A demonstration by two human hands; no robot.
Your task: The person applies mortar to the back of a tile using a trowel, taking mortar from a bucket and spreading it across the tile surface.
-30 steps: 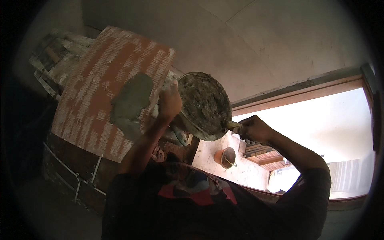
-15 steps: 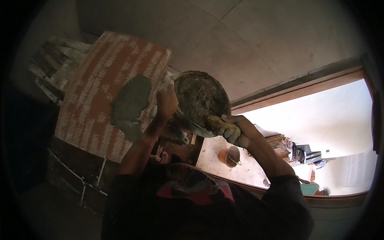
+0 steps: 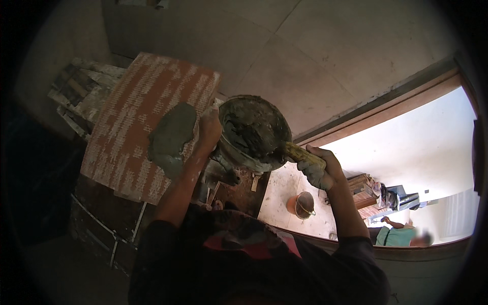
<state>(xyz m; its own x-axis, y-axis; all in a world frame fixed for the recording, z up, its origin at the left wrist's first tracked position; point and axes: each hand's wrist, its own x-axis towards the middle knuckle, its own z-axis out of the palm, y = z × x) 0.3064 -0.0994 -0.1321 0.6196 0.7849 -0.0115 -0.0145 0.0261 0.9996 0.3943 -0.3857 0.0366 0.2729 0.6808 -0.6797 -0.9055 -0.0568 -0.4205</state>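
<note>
My left hand [image 3: 210, 123] is closed on the left rim of a round, grime-coated bucket [image 3: 239, 109] holding dark grey wet mix. My right hand [image 3: 317, 170] grips the yellow handle [image 3: 302, 153] of a tool whose working end is sunk in the mix and hidden. Just left of the bucket lies a large reddish tile [image 3: 117, 132], back up with pale ribbed streaks, bearing a mound of grey mortar [image 3: 170, 136] near its right edge.
Behind the tile lie whitened boards [image 3: 84, 86]. An orange bucket [image 3: 300, 206] stands on the pale floor through a wood-framed opening [image 3: 381, 118], where stacked planks [image 3: 368, 190] and a person in teal [image 3: 399, 235] also show. Dark tiles [image 3: 107, 213] are at lower left.
My right hand has come round with the yellow handle, which now slants more into the bucket from its lower right. The person in teal has come into view through the opening.
</note>
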